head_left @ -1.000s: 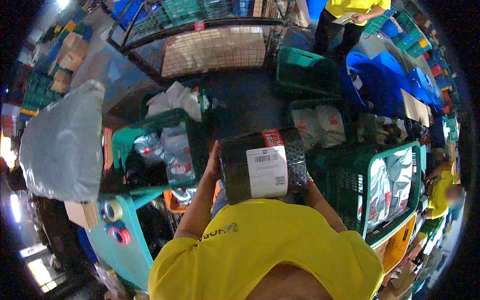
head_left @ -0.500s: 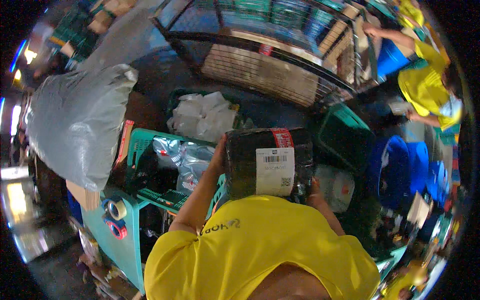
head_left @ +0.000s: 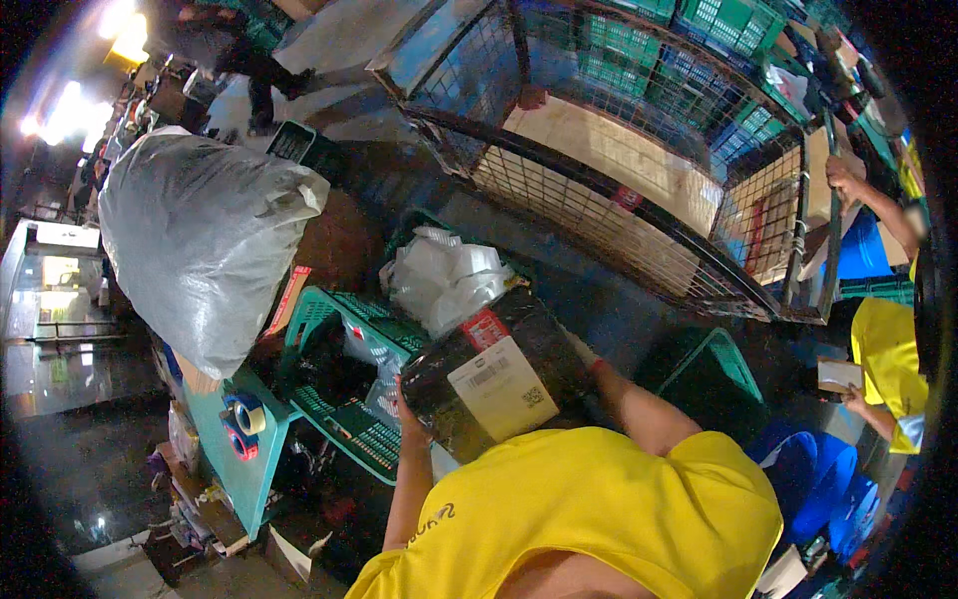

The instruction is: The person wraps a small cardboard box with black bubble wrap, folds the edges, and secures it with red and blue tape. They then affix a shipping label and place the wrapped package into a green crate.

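A box-shaped parcel (head_left: 547,344) in black wrapping is held in front of my chest, tilted, with a pale printed label and a red sticker on the side facing up. My left hand (head_left: 410,413) presses on its left end. On the opposite end is my right hand (head_left: 602,376), its fingers partly hidden behind the parcel. Just left of the parcel stands a green plastic basket (head_left: 344,424) with clear plastic packaging inside. Beyond the parcel, white crumpled plastic (head_left: 446,280) fills another crate.
Far ahead stands a wire-mesh cage cart (head_left: 599,205). A big stuffed grey bag (head_left: 205,245) rises at left, above a green table (head_left: 215,424) with tape rolls (head_left: 242,416). Blue barrels (head_left: 813,479) and a dark green crate (head_left: 714,364) are at right. Co-workers in yellow (head_left: 888,344) stand far right.
The parcel has gone from nearly level to tilted, its right end now farther away. My right hand has moved up along with it. The whole view has swung, and surroundings appear shifted right.
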Motion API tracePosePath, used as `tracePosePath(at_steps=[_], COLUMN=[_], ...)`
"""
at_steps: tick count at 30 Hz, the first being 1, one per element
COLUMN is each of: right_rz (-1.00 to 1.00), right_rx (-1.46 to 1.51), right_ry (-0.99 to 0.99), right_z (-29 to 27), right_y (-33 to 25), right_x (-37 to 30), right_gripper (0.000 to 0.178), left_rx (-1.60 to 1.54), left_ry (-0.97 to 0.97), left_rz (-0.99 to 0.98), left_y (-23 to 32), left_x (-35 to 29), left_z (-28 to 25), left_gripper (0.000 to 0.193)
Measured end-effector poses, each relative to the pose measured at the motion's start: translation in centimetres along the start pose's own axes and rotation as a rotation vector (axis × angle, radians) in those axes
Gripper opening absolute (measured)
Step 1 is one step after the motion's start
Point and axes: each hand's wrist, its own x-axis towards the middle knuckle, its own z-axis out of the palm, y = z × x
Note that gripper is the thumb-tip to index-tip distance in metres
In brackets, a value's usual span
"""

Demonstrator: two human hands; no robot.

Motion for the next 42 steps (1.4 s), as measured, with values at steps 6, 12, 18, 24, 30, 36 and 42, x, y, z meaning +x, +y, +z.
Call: tracePosePath(at_steps=[6,12,18,24,30,36,42], right_rz=[-0.034,-0.051,-0.106,-0.167,-0.247,-0.044,0.262], right_rx=[-0.126,-0.286,-0.470,-0.601,-0.713,-0.545,-0.245], right_ry=[-0.045,-0.100,-0.159,-0.211,-0.272,-0.280,-0.201], right_z=[-0.2,0.5,2.1,3.4,4.8,4.9,3.0], right_y=[-2.6,-5.7,-8.6,-11.6,-16.4,-21.1,-27.1], right_x=[5.4,10.7,15.8,22.8,30.4,36.6,47.1], right_gripper=[0.049,0.049,0.048,0.048,0.048,0.047,0.046], left_rx=[-0.481,-0.609,-0.578,-0.580,-0.354,-0.575,-0.406], left_ry=[-0.189,0.022,0.084,0.102,0.218,0.312,0.582], left_rz=[0.060,0.068,0.137,0.190,0.284,0.236,0.120], left_y=[-1.9,-2.6,-2.2,-1.0,3.1,8.7,13.1], left_x=[2.0,4.9,8.7,14.3,17.6,25.1,38.9], left_z=[-3.2,-6.7,-10.8,-14.4,-11.3,-6.5,-2.5], left_gripper=[0.063,0.063,0.063,0.063,0.062,0.059,0.066])
